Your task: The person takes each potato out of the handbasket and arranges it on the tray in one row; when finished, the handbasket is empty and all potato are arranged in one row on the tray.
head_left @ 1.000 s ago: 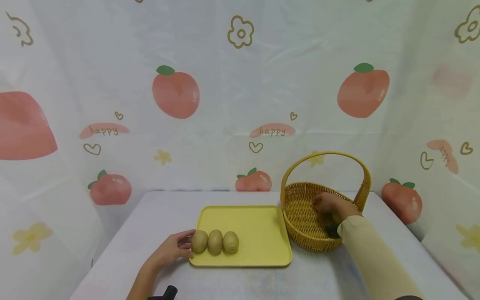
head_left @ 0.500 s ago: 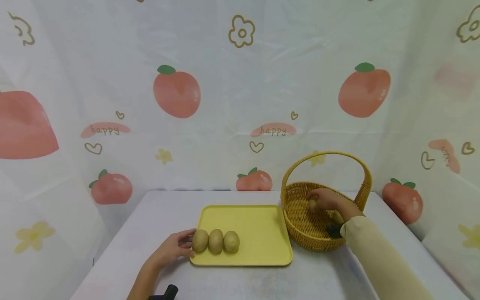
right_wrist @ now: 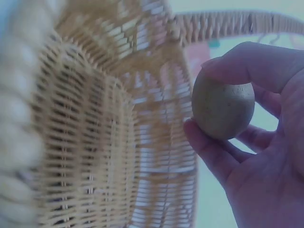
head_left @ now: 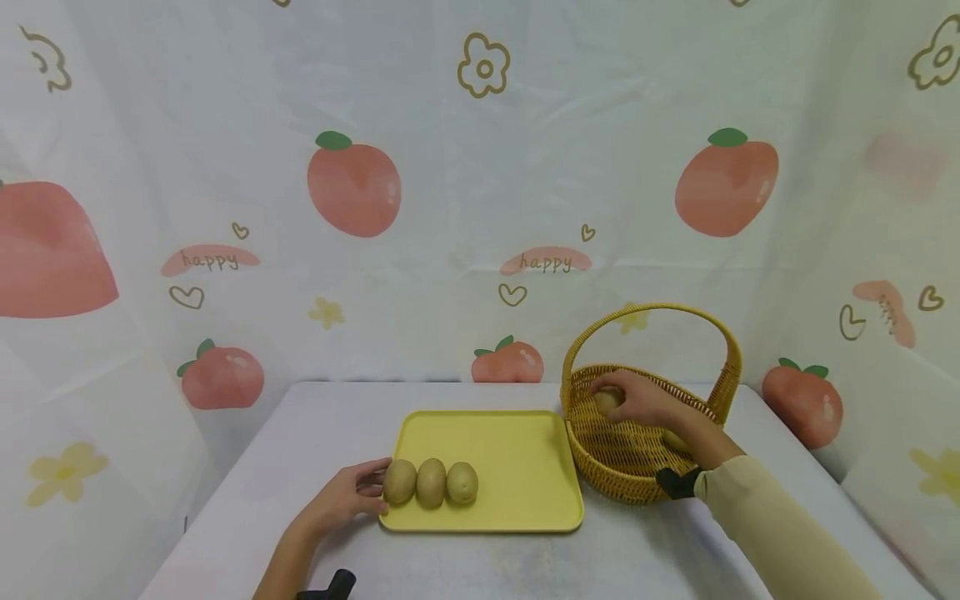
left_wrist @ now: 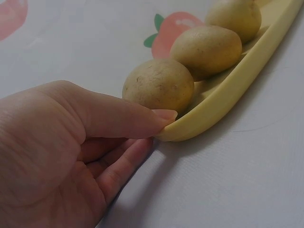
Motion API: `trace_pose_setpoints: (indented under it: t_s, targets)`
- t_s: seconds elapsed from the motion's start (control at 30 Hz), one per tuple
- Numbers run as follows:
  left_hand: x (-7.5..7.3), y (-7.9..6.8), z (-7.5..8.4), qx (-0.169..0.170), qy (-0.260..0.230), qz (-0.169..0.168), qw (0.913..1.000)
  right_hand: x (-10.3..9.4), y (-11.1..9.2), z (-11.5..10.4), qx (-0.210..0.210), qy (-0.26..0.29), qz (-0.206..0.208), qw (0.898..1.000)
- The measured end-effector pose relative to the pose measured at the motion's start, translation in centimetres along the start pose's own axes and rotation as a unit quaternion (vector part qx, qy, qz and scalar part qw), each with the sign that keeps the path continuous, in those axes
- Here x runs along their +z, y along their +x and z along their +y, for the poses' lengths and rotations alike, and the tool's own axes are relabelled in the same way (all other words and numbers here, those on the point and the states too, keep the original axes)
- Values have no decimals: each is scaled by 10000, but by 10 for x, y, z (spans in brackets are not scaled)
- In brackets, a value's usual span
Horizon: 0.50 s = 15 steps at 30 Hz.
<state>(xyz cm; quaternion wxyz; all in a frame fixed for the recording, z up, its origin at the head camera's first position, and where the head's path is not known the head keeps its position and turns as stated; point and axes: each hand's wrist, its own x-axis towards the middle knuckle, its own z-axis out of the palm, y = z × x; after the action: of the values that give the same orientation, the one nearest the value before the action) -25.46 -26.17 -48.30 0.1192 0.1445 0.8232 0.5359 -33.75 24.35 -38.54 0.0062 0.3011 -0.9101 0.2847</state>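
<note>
Kiwi (head_left: 604, 401) higher now in right hand (head_left: 637, 402)

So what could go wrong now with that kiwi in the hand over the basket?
The right hand holds the kiwi only with thumb and fingertips, so it might slip and drop back into the basket. Lifting it out, the hand could bump the basket handle arching above. On the tray, three kiwis sit in a row near the front edge; a nudge might roll one, though the left hand rests beside them.
</note>
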Motion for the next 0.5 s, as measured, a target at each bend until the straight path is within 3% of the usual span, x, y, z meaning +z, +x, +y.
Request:
trace_pose_setpoints:
  t_s: [0.33,0.5]
  targets:
    - [0,0,-1,-39,59,-13,10000,18,-23,-35,-1,354,621,9974]
    - [0,1,-1,9,-8,-34,10000,29,-29,-50,-360,709,776,9938]
